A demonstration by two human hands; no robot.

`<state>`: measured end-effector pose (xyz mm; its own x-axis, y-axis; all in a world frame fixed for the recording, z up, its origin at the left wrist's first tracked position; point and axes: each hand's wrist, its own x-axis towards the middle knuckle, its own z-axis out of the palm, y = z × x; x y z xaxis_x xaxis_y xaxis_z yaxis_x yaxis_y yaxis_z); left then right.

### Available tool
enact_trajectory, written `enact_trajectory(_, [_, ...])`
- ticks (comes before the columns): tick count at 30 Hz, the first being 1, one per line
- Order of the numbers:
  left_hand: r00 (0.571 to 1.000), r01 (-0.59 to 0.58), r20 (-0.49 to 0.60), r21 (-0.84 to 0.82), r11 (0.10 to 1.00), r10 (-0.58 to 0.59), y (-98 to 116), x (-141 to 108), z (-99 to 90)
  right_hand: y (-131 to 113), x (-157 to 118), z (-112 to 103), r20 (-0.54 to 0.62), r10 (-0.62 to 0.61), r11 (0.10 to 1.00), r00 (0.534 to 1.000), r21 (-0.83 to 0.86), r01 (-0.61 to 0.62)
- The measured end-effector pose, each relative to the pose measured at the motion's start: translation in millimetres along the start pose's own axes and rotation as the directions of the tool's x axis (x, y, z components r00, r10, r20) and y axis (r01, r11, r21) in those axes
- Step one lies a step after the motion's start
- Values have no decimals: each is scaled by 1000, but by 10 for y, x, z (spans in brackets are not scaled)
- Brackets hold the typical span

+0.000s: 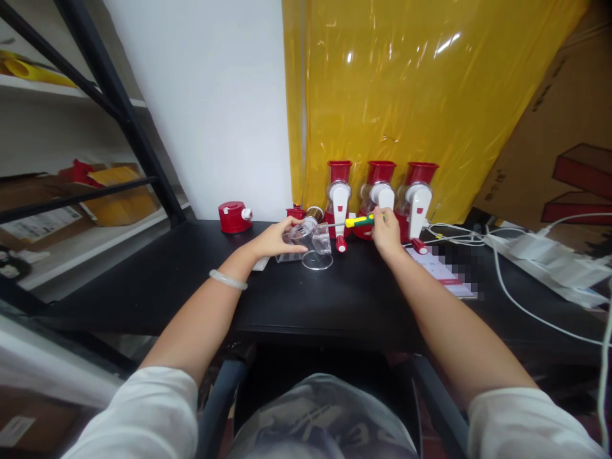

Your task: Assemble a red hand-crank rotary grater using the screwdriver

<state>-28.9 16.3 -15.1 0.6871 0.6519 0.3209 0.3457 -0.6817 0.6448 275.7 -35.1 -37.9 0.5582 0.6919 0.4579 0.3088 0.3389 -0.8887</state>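
Observation:
My left hand grips a clear plastic grater housing near the middle of the black table, thumb and fingers around its side. In my right hand is a screwdriver with a yellow and green handle. Its shaft points left, and the tip reaches the right side of the housing; whether it touches a screw is too small to tell. A metal grater drum stands just behind the housing. Red and white rotary graters, including the nearest one, line the back behind my right hand.
A red grater base sits at the back left of the black table. On the right lie a phone-like flat item, white cables and a power strip. Yellow plastic film hangs behind; shelving stands left.

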Motion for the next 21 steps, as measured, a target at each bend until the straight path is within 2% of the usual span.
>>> enact_trajectory(4, [1000,-5,1,-8,1000,5,-23,3,5,-16,-9,-17,17,8,1000,1000,-11,-7])
enact_trajectory(11, [1000,-1,11,14,1000,0,-26,-1,-3,-62,-37,-14,41,33,994,999,103,-37])
enact_trajectory(21, [1000,-7,5,6,1000,7,-32,4,3,-58,-36,-5,21,16,999,1000,28,-17])
